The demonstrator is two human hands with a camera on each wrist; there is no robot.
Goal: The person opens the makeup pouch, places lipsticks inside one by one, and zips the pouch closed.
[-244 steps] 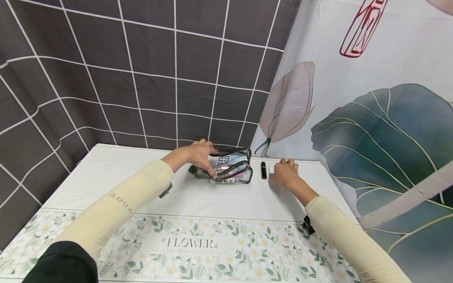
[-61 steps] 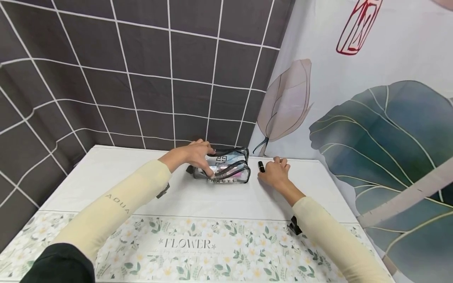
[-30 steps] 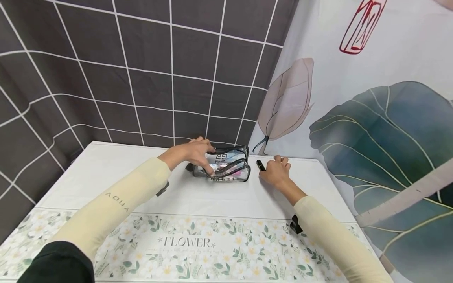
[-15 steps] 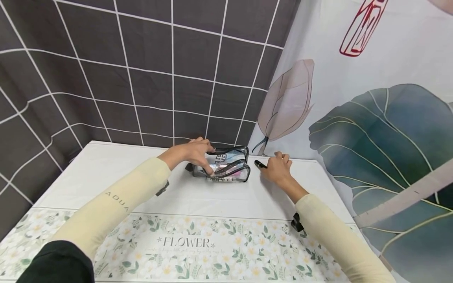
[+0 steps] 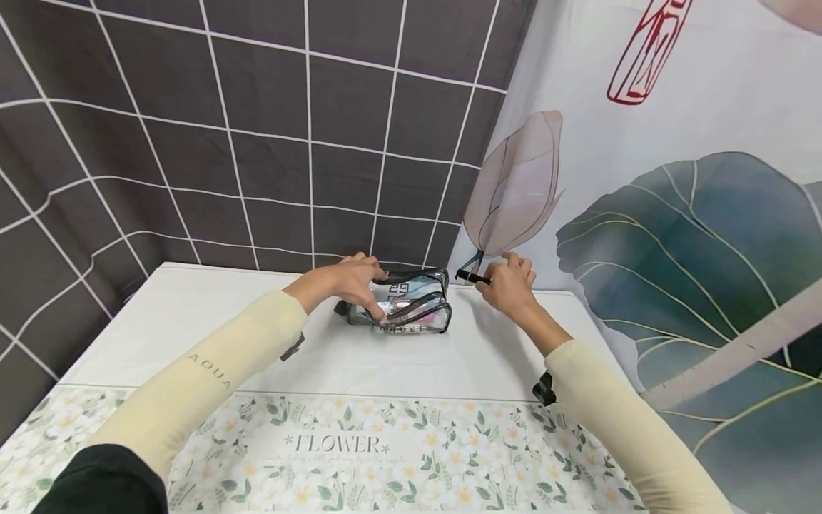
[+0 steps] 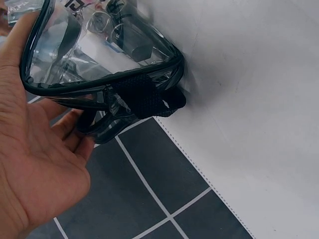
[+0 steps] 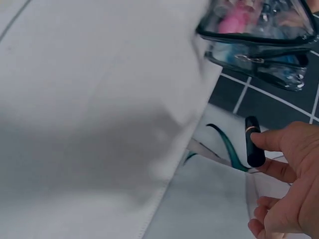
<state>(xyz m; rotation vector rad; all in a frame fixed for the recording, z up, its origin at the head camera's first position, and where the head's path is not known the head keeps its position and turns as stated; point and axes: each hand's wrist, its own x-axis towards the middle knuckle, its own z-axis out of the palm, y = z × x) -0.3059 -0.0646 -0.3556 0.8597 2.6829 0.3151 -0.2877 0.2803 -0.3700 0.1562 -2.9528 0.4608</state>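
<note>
A clear cosmetic bag [image 5: 411, 303] with black piping stands near the back edge of the table, its zipped top parted. Small items lie inside it, among them something pink [image 7: 234, 20]. My left hand [image 5: 356, 282] grips the bag's left end, thumb on the near rim and fingers behind. In the left wrist view the bag's black webbing tab [image 6: 137, 94] shows beside that hand. To the right of the bag, my right hand [image 5: 511, 289] pinches a black lipstick tube [image 7: 253, 142] with a thin gold band, raised off the table. Its other fingers are loosely curled.
The white table [image 5: 212, 314] has a flowered cloth strip [image 5: 359, 464] lettered FLOWER along its front. Behind the bag hangs a dark gridded cloth [image 5: 353, 171], and a leaf-printed white cloth [image 5: 597, 128] is at the right.
My right hand has moved from a small white item to the lipstick, turned it sideways and lifted it off the table. The white item is no longer visible beside it. My left hand stays on the bag.
</note>
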